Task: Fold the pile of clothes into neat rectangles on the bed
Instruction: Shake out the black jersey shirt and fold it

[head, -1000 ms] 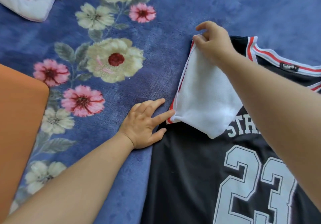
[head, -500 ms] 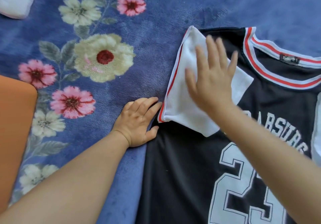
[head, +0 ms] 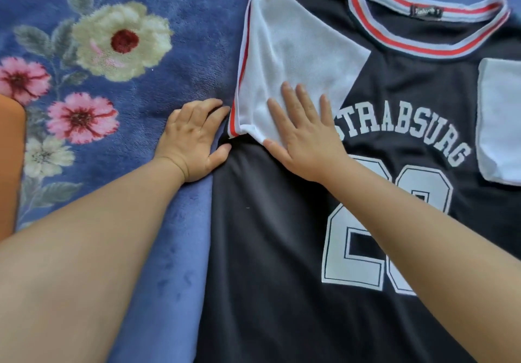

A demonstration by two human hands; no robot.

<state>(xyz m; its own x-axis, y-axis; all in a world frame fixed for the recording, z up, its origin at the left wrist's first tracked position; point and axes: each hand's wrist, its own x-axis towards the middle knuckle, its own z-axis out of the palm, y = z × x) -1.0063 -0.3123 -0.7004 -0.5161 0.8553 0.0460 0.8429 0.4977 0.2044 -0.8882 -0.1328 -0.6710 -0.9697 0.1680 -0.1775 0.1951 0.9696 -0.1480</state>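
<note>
A black jersey point(head: 270, 250) with white lettering and a red-and-white striped collar point(head: 423, 41) lies face up on the bed. Its left white sleeve point(head: 293, 61) is folded inward onto the chest. My right hand point(head: 304, 134) presses flat on that sleeve's lower part, fingers straight. Beside the jersey's left edge, my left hand point(head: 194, 140) rests flat, fingertips touching the sleeve's red-trimmed hem. The other white sleeve point(head: 501, 120) lies folded in at the right side.
The bed is covered by a blue fleece blanket point(head: 169, 278) with a pink and cream flower pattern point(head: 121, 41) on the left. An orange object point(head: 11, 165) sits at the far left edge.
My right hand let go of the sleeve's top corner, then slid down the folded sleeve, pressing it flat. The left hand stayed by the jersey's edge. The view shifted right.
</note>
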